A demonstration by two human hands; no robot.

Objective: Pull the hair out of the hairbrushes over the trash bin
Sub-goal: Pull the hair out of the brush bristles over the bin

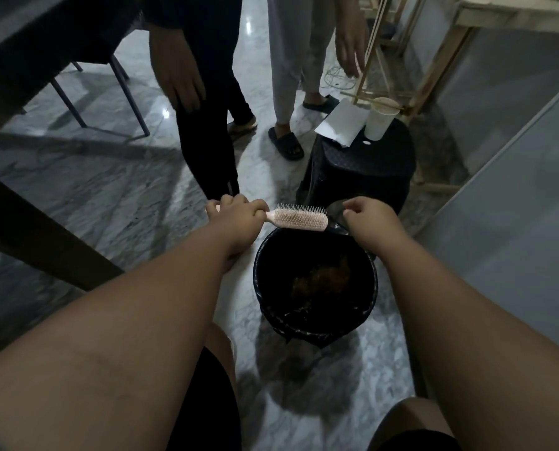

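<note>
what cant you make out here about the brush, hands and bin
Head view only.
Hair left in the hairbrush: bristles too small and dim.
Whether the right hand pinches anything: hidden behind its own knuckles.
Hairbrush handle: hidden inside the left hand.
Brownish clump in the trash bin: too dark to identify.

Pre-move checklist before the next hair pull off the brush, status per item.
1. Left hand grips the hairbrush by its handle: ok.
2. Brush head over the trash bin: ok, though it is above the far rim, not the middle.
3. Bristles face up, in reach: ok.
4. Right hand free to pull: cannot tell. Its fingers are curled beside the brush tip and may be pinching strands.
5. Hair left in the bristles: cannot tell, too fine to see.
6. Bin open and lined, with a hair clump inside: ok.
</note>
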